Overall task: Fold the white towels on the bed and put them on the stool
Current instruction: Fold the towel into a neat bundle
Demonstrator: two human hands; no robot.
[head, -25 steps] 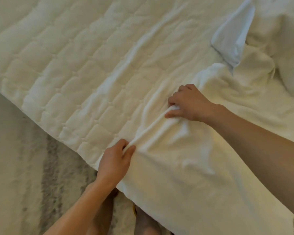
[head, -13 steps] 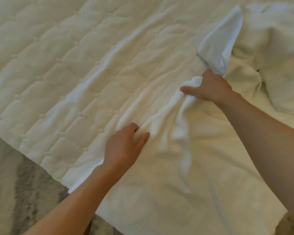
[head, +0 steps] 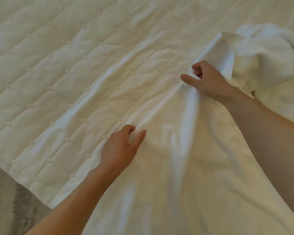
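A white towel (head: 193,175) lies spread on the near right part of the bed (head: 58,65), its lower end hanging over the bed's edge. The left hand (head: 124,146) pinches a raised ridge of the towel's left edge between thumb and curled fingers. The right hand (head: 205,80), farther up the bed, has its fingers curled round a bunched fold of the same towel, with 1 digit sticking out to the left. Long creases run through the cloth between the 2 hands. Just behind the right hand sits a crumpled heap of white towels (head: 261,61), touching the spread towel. The bed has a quilted cream cover, and a grey carpet (head: 7,200) shows at the lower left.
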